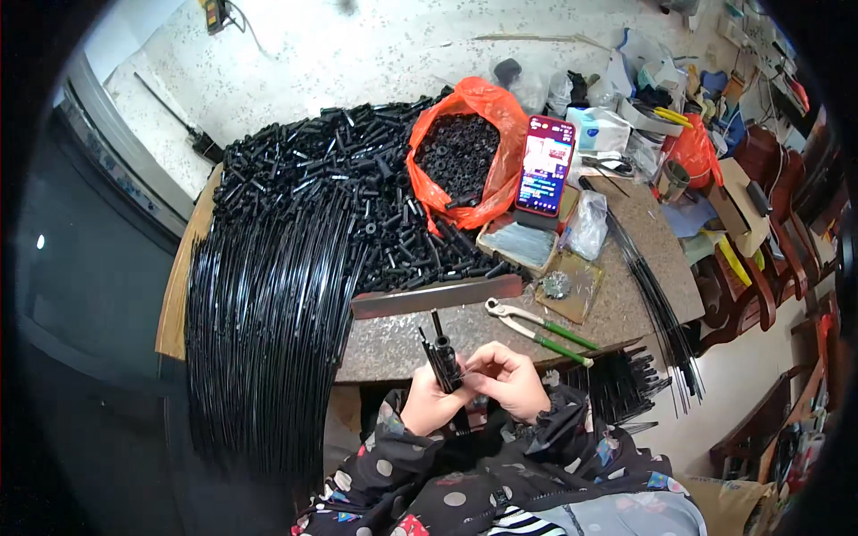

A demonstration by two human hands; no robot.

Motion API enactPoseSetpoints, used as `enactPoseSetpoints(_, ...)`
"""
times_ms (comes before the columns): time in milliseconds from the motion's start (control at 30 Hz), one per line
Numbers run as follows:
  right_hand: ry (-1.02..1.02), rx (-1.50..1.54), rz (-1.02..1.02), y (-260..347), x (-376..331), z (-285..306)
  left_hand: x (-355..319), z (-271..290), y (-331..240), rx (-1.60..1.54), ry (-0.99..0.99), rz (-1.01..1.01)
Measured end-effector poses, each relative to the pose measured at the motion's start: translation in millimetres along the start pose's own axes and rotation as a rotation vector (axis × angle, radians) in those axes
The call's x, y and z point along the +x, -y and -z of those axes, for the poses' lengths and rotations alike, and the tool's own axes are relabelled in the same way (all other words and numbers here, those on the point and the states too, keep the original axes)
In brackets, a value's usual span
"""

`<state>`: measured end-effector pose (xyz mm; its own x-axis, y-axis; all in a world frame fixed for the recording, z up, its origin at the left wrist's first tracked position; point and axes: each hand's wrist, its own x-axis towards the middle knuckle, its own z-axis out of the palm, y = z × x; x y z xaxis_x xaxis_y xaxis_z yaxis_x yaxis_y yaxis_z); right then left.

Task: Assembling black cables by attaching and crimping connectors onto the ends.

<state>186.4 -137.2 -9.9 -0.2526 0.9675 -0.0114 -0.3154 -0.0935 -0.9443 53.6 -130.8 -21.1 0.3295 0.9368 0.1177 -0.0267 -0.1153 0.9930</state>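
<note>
Close in front of me, my left hand [431, 404] is wrapped round a small bundle of black tubes and thin rods [441, 355], which stick up past the fingers. My right hand [511, 382] meets it from the side, thumb and fingertips pinched together against the bundle. Whatever sits in that pinch is too small to make out. Beyond the hands lie end-cutting pincers [527, 329] with green handles. A clump of small silvery pieces [556, 285] rests on a square board [585, 290] behind the pincers.
Long thin black rods [268, 330] hang over the table's front left edge. Behind a flat bar [436, 297] heap short black tubes [313, 147]. An orange bag [511, 121] holds small black parts. A lit phone [545, 165] stands beside it. More rods [648, 286] lie right.
</note>
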Motion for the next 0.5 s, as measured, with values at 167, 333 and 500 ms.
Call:
enactPoseSetpoints(167, -0.034, 0.107, 0.007, 1.7, -11.8, -22.5, -12.3, 4.9, -7.7, 0.063, -0.121, -0.021)
enactPoseSetpoints(333, -0.098, 0.107, 0.004, -7.2, -25.9, -46.7, -31.5, 12.4, -14.1, 0.051, -0.147, -0.016)
enactPoseSetpoints(500, -0.179, -0.109, 0.143, -10.0, -33.1, -59.2, -39.0, 21.5, -4.3, 0.152, -0.11, -0.1)
